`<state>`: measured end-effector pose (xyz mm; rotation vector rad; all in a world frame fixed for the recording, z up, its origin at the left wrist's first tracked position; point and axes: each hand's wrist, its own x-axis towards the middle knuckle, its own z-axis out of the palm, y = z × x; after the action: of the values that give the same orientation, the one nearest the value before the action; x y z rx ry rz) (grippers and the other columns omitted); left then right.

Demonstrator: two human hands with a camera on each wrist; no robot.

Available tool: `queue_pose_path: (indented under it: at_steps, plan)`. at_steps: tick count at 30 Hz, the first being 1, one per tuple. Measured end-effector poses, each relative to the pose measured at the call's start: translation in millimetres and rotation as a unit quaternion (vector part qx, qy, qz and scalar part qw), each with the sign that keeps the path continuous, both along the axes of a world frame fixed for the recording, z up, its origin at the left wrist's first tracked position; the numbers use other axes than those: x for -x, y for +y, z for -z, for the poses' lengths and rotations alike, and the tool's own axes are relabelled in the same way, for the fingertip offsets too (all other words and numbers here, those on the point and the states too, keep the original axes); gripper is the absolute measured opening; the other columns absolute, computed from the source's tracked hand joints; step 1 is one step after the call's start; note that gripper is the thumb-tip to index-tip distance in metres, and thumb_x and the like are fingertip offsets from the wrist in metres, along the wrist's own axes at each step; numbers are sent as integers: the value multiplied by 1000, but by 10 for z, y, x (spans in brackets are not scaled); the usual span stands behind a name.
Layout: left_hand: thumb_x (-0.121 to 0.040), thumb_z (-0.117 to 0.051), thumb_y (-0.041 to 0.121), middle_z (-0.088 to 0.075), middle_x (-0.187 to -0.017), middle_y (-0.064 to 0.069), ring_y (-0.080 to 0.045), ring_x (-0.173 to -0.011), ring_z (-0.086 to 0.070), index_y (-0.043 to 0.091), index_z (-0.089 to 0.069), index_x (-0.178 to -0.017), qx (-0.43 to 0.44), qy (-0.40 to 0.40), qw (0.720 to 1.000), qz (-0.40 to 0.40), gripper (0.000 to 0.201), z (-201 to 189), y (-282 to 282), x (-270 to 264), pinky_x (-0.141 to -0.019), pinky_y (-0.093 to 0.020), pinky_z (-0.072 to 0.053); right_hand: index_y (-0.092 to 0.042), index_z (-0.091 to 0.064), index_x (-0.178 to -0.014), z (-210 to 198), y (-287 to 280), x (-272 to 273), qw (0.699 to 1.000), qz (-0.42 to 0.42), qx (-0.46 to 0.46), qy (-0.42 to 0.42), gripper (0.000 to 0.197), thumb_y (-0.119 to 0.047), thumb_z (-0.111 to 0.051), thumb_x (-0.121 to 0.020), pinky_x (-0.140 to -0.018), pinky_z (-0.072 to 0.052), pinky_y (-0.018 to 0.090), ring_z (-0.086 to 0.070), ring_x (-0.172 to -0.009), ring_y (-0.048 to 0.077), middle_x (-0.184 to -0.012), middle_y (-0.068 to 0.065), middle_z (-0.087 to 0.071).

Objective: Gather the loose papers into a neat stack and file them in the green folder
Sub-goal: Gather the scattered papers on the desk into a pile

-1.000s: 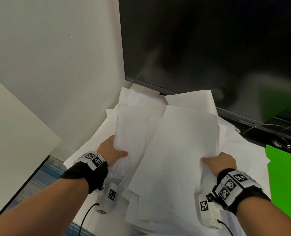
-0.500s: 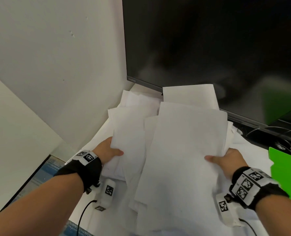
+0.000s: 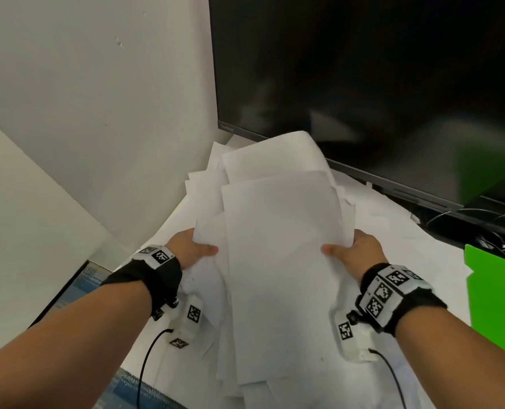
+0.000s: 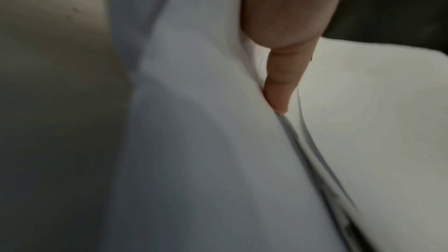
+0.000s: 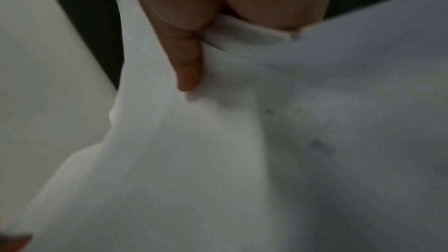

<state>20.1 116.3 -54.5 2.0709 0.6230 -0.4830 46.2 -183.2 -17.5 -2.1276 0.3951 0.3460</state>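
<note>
A loose pile of white papers [image 3: 280, 249] lies between my hands, its sheets still fanned and uneven. My left hand [image 3: 190, 249] grips the pile's left edge, thumb on top, fingers hidden beneath. My right hand [image 3: 356, 250] grips the right edge the same way. In the left wrist view a thumb [image 4: 281, 83] presses into the sheet edges of the papers [image 4: 206, 150]. The right wrist view shows a thumb [image 5: 188, 68] on bunched papers [image 5: 242, 160]. The green folder [image 3: 496, 296] lies at the right edge of the desk.
A large dark monitor [image 3: 363, 84] stands right behind the papers. Tangled cables [image 3: 481, 225] lie under its right end. A pale wall [image 3: 98, 113] closes the left side. The white desk [image 3: 422, 261] drops off at the lower left to blue carpet [image 3: 83, 284].
Both hands have drawn closer together, squeezing the spread sheets into a narrower, taller pile. The top sheet has turned from slanted to nearly straight.
</note>
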Motion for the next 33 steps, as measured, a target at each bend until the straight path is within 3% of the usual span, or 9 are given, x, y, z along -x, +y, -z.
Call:
queue_pose_path:
  at_steps: [3,5,10,15,20,23,26,30,33]
  plan:
    - [-76,-74,22,-62,-120,-12,-22,-96,-53,11,-57,-118,4,2,1000,9,46,-12,9,14,-83,-27,-39,-9,-60,-66,51,-1,57,995,96,-13,-20,17,-15,-76,-73,-66,-52,33,-59,-67,29,-75,12,-65]
    - [-75,-74,23,-63,-119,-10,-22,-98,-54,12,-57,-119,6,1,1000,12,49,-4,15,28,-83,-28,-39,-8,-61,-65,78,-25,85,989,145,-23,-9,18,-15,-76,-71,-56,-48,26,-55,-58,23,-67,8,-62]
    - [-77,-71,17,-63,-116,-14,-28,-102,-56,6,-60,-116,27,-15,999,-15,42,43,27,22,-83,-29,-39,-5,-61,-98,116,29,1,987,135,-27,79,30,-15,-74,-73,-89,-51,42,-63,-94,35,-100,15,-66]
    - [-81,-67,21,-66,-99,-8,-28,-97,-59,17,-64,-94,130,-6,991,-22,14,7,52,-4,-90,-33,-42,-9,-36,-129,88,270,-86,994,85,-39,56,67,-8,-74,-74,-90,-44,33,-54,-99,28,-124,15,-55]
    - [-70,-79,19,-65,-111,-7,-26,-104,-59,11,-63,-113,46,6,999,10,47,133,76,-44,-95,-34,-43,-26,-6,-145,124,381,-9,992,74,-97,20,97,-11,-73,-76,-104,-32,34,-41,-128,29,-144,14,-35]
    - [-68,-80,17,-64,-117,-10,-29,-110,-58,7,-61,-117,32,7,999,-6,54,158,63,-59,-96,-35,-43,-21,-15,-146,103,141,93,986,166,26,-7,90,-18,-72,-76,-105,-33,41,-41,-128,34,-143,16,-38]
    - [-71,-78,13,-63,-111,-8,-25,-105,-56,6,-61,-116,43,-7,999,-6,49,154,41,-48,-90,-30,-40,-14,-23,-143,47,-259,284,947,254,190,52,87,-28,-72,-72,-105,-30,45,-36,-127,40,-142,20,-33]
    - [-73,-75,8,-62,-104,-6,-25,-104,-57,9,-63,-111,97,-22,995,-12,39,136,52,-45,-88,-30,-39,-3,-26,-139,117,-591,473,926,326,104,159,85,-29,-73,-73,-101,-36,44,-43,-124,39,-140,22,-37]
    - [-73,-75,9,-64,-107,-7,-25,-103,-58,12,-63,-109,103,-20,994,0,38,154,70,-58,-91,-32,-40,2,-47,-127,241,-690,442,935,317,0,162,67,-23,-75,-72,-91,-44,35,-56,-111,34,-124,19,-57]
